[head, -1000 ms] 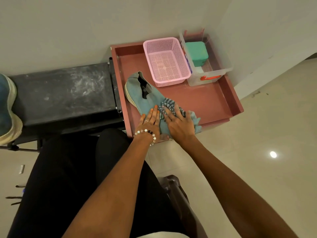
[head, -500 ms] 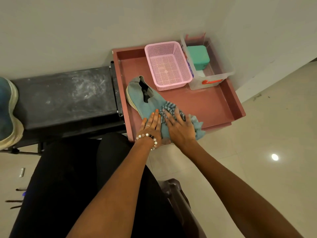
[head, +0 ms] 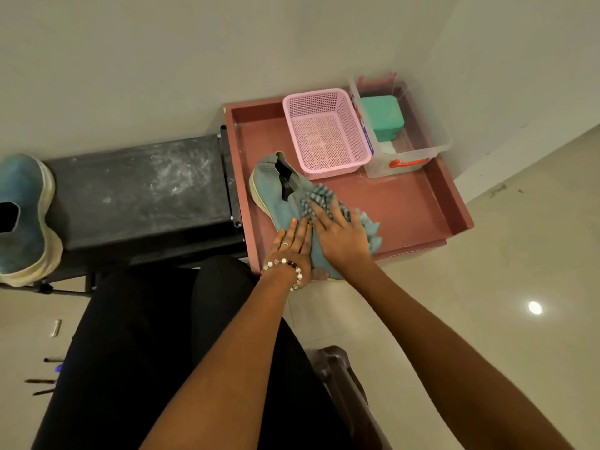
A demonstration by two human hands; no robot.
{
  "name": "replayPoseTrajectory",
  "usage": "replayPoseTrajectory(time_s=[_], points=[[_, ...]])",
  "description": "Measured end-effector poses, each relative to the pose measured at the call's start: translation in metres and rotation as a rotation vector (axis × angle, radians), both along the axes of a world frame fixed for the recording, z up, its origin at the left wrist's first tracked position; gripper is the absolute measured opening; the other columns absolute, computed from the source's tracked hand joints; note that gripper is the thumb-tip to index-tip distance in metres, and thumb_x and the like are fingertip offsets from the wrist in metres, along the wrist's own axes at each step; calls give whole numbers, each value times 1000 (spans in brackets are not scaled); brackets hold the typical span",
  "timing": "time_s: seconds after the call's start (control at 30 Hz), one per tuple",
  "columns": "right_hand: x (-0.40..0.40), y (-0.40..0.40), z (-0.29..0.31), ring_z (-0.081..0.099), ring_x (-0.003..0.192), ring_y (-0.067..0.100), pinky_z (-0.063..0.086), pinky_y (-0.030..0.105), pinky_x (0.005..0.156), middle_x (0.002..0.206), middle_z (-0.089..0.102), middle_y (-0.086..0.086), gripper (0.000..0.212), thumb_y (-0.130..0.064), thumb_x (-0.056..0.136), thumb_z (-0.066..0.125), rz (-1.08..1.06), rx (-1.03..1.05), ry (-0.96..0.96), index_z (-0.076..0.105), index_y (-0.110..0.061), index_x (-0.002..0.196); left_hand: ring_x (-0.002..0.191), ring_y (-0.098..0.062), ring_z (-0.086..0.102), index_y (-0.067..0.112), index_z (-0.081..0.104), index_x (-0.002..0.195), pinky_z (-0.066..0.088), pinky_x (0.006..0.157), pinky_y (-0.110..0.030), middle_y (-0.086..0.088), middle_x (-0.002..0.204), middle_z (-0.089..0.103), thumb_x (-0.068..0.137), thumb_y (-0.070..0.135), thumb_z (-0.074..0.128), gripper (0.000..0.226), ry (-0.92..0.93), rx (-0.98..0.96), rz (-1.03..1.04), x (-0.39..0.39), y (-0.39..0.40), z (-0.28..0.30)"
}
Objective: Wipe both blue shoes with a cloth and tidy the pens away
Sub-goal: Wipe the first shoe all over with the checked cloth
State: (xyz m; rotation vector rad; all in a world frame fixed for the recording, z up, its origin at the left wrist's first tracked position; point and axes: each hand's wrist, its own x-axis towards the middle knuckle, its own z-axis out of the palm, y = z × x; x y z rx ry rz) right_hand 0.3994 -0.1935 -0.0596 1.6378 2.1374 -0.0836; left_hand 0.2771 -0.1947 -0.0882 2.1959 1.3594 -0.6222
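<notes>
Nearest me, on the floor at my far left, a few pens [head: 40,381] lie waiting, none tidied yet as far as I can see. Ahead, my left hand [head: 290,243] rests flat, fingers straight, on the toe end of the blue shoe [head: 279,196], pinning it to the red tray [head: 418,206]. My right hand [head: 341,237] lies open just beside it, fingers spread, pressing the cloth [head: 371,230] onto the shoe's upper. Since a second ago my right fingers have slid a little farther up the shoe toward its opening, the cloth going with them (the left has hardly shifted), so I judge this wipe is mid-stroke, not finished. Farther left, the second blue shoe [head: 22,219] sits on the dark counter [head: 139,186], well apart and not in hand. At the tray's far side stand a pink basket [head: 324,131] and a clear box [head: 406,147].
</notes>
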Motion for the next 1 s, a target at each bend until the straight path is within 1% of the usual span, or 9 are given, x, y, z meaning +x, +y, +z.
replayPoseTrajectory(time_s=[0.1, 0.27, 0.5, 0.57, 0.67, 0.73, 0.8, 0.9, 1.0], points=[[11, -40, -1, -6, 144, 30, 19, 52, 108, 159, -7, -4, 64, -41, 99, 35, -40, -84, -15, 8, -17, 152, 141, -22, -32, 8, -25, 146, -13, 118, -41, -7, 152, -37, 86, 72, 38, 108, -6, 2, 9, 1, -1, 0], [6, -26, -1, -8, 144, 30, 18, 52, 109, 159, -10, -4, 58, -32, 101, 30, -47, -31, -14, 4, -16, 151, 141, -24, -31, 6, -25, 146, -11, 119, -43, -9, 151, -37, 94, 57, 37, 95, 9, 6, 31, 4, -4, 8], [-3, 16, -10, -5, 145, 28, 19, 52, 107, 159, -5, -11, 49, -27, 101, 22, -10, 53, 34, 16, -24, 150, 141, -23, -32, 6, -26, 145, -16, 116, -41, -10, 153, -34, 87, 72, 36, 108, 29, -30, 34, 5, 1, 1], [2, 3, -11, -2, 145, 29, 21, 52, 105, 159, -1, -11, 51, -29, 101, 30, -18, 59, 79, 18, -25, 150, 141, -22, -32, 7, -25, 146, -16, 117, -41, -8, 153, -35, 86, 73, 37, 109, 20, -26, 21, 2, 1, 1], [18, -29, -10, 13, 143, 29, 26, 51, 100, 156, 20, -12, 65, -37, 87, 60, -36, 32, 180, 32, -32, 145, 141, -21, -32, 8, -25, 147, -14, 118, -43, -7, 151, -38, 87, 71, 39, 108, 12, -20, 2, -1, 0, 1], [37, -45, -3, 26, 136, 22, 28, 42, 97, 146, 39, -12, 53, -18, 85, 57, -170, -24, 401, 49, -38, 133, 141, -21, -31, 8, -25, 147, -14, 117, -44, -6, 150, -39, 87, 71, 39, 109, 10, -12, 15, 0, -2, 2], [52, -55, 9, 52, 110, 11, 40, 30, 90, 121, 63, -1, 52, 8, 76, 45, -504, -21, 818, 72, -29, 102, 141, -21, -31, 8, -26, 146, -11, 117, -45, -6, 150, -40, 87, 71, 41, 109, 10, -41, 43, 0, -6, 3], [58, -61, 16, 63, 70, 5, 49, 26, 76, 77, 70, 2, 53, 22, 70, 30, -1136, 195, 1467, 70, -12, 70, 142, -21, -30, 8, -26, 147, -4, 119, -46, -6, 150, -40, 89, 64, 45, 107, 14, -122, 59, -3, -16, 9], [51, -62, 2, 64, 77, 14, 52, 34, 82, 82, 71, 1, 24, 4, 84, 53, -1214, 135, 1436, 70, -13, 81, 145, -25, -22, 4, -17, 150, 3, 120, -47, -9, 154, -33, 92, 57, 47, 100, -25, -195, 58, -3, -24, 19]])
